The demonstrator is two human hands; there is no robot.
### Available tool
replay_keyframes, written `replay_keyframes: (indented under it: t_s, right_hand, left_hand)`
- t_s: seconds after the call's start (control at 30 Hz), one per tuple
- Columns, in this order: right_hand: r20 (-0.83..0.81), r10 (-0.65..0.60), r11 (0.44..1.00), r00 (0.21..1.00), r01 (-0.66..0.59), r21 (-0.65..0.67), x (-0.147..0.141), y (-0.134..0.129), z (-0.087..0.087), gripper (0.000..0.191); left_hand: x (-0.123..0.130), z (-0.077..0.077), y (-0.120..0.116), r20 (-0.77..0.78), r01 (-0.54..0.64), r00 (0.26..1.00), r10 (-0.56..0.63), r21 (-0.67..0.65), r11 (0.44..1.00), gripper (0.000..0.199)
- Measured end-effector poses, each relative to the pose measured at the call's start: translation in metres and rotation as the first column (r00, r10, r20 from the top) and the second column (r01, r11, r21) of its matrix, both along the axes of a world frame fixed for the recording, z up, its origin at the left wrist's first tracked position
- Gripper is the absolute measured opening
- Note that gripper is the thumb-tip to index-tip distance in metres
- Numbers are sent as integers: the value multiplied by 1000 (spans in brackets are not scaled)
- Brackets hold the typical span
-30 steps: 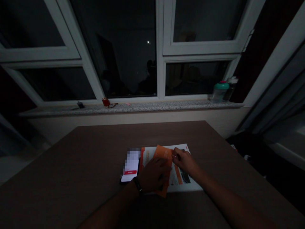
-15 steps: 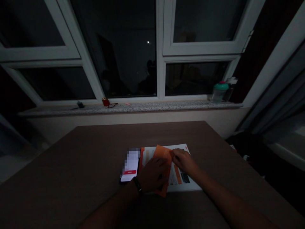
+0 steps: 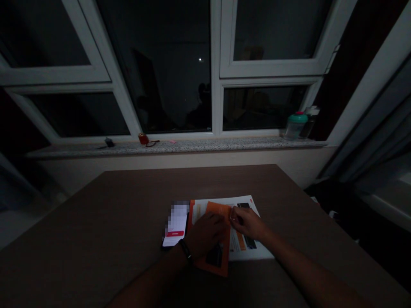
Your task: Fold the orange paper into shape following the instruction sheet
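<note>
Two bare forearms reach forward over a brown table (image 3: 128, 201) in a dim room. The left hand (image 3: 205, 234) lies palm down and relaxed on an orange leaflet (image 3: 218, 209), not clenched. The right hand (image 3: 249, 223) sits just to its right, with its fingertips (image 3: 233, 218) bunched at the leaflet's right edge; in this low light, you cannot tell whether they pinch the paper or only touch it. The leaflet lies between the hands and extends toward the person, on top of a white printed sheet (image 3: 252, 252) that lies under both hands. A phone (image 3: 175, 226) with a lit, blurred screen lies just left of the left hand, which wears a dark wristband (image 3: 185, 250). Far ahead of the hands, a stone windowsill (image 3: 180, 147) holds a plastic bottle (image 3: 295, 126) and a small red object (image 3: 143, 139).
</note>
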State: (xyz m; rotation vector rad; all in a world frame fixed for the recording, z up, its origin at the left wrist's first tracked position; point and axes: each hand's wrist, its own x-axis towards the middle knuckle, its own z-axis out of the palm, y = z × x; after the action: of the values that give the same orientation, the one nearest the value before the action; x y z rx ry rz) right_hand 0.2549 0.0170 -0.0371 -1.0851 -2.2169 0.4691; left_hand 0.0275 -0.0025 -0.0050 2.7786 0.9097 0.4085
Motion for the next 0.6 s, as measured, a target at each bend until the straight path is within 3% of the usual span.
replay_keyframes:
  t_s: [0.1, 0.17, 0.4, 0.6]
  right_hand:
    - [11, 107, 994, 994, -107, 12, 0, 0, -3, 12]
    - [12, 116, 993, 993, -116, 25, 0, 3, -5, 13]
    - [26, -108, 991, 994, 105, 77, -4, 13, -1, 12]
    - [1, -72, 997, 997, 72, 26, -1, 6, 0, 10]
  left_hand:
    - [0, 0, 1, 6, 0, 1000, 0, 6, 1000, 19]
    - [0, -2, 1, 21, 3, 1000, -3, 2, 1000, 22]
    - [-2, -6, 1, 33, -14, 999, 14, -19, 1000, 30]
    - [-4, -5, -1, 62, 2, 998, 0, -27, 1000, 43]
